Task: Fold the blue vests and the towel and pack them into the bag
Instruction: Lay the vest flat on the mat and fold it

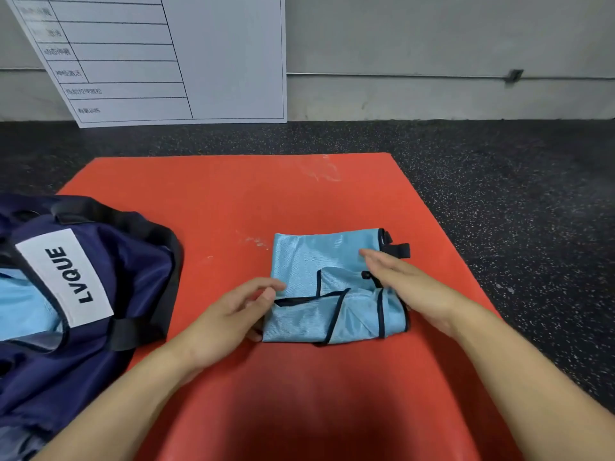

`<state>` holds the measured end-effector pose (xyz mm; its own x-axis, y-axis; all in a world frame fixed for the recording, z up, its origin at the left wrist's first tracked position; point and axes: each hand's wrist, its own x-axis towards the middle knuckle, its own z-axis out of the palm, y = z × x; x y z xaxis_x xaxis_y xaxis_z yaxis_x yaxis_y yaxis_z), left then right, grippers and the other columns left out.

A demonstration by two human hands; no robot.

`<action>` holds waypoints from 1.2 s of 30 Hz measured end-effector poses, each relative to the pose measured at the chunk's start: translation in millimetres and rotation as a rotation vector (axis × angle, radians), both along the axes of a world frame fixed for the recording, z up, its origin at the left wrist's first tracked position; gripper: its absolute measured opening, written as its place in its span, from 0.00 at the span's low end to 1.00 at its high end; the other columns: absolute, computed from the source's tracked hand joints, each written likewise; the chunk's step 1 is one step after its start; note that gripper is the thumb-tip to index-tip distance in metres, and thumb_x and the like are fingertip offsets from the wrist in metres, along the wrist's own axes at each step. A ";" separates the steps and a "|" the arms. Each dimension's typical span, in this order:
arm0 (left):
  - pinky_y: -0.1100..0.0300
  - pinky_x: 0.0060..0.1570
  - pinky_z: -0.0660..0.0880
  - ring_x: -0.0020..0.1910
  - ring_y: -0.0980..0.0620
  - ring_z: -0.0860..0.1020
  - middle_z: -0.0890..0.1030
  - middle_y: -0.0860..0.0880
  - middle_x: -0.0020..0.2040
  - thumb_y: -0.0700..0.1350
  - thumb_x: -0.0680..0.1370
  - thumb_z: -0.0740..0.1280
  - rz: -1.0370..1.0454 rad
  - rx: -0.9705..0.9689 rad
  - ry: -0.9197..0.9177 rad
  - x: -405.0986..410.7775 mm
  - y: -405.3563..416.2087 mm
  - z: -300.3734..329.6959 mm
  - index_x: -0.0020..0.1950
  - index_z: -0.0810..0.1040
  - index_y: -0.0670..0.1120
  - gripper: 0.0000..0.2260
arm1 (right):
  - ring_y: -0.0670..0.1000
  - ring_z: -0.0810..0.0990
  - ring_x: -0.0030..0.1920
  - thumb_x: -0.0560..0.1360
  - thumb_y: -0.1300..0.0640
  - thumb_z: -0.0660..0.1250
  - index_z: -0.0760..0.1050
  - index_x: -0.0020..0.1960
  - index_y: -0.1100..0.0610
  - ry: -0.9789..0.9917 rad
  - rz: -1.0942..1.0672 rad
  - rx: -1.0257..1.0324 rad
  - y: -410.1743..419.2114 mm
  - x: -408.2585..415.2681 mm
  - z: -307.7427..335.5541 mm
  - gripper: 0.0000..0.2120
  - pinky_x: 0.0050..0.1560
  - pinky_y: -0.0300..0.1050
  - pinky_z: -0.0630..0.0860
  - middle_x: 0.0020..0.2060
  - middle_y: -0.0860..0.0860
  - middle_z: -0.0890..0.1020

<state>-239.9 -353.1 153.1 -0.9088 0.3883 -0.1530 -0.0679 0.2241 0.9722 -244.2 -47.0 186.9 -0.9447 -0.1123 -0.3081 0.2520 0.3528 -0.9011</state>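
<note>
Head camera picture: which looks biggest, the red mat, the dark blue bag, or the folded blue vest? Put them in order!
1. red mat, largest.
2. dark blue bag, partly cut off at the left edge, so its full size is unsure.
3. folded blue vest, smallest.

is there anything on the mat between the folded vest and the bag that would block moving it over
Nothing visible does. The folded blue vest lies on the red mat, and only bare mat separates it from the navy bag at left. The left hand sits at the vest's left edge, on that side.
</note>
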 end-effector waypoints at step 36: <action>0.60 0.29 0.52 0.27 0.55 0.55 0.59 0.53 0.26 0.37 0.79 0.72 -0.021 -0.137 0.067 8.7 -2.5 -18.9 0.60 0.84 0.55 0.15 | 0.30 0.66 0.71 0.75 0.73 0.66 0.75 0.70 0.40 0.161 0.297 0.212 3.8 13.7 -11.5 0.35 0.75 0.33 0.59 0.68 0.30 0.74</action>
<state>-231.2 -355.6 134.2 -0.9106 0.3869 -0.1453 0.0021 0.3558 0.9346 -230.5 -43.2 175.4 -0.9185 -0.3382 -0.2046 -0.0276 0.5712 -0.8204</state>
